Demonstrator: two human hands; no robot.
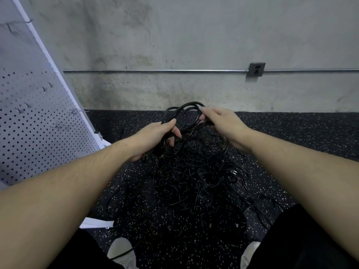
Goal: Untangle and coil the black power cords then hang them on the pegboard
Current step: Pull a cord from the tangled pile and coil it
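A coil of black power cord is held up in front of me, above the floor. My left hand grips the coil's lower left part with fingers curled round the strands. My right hand pinches the coil's right side near its top. Below both hands a large tangle of black cords lies spread over the floor. The white pegboard stands tilted at the left, with a few small hooks on its face.
The floor is black speckled rubber, ending at a grey concrete wall. A metal conduit and an outlet box run along that wall. My two shoes show at the bottom, near the pegboard's white foot.
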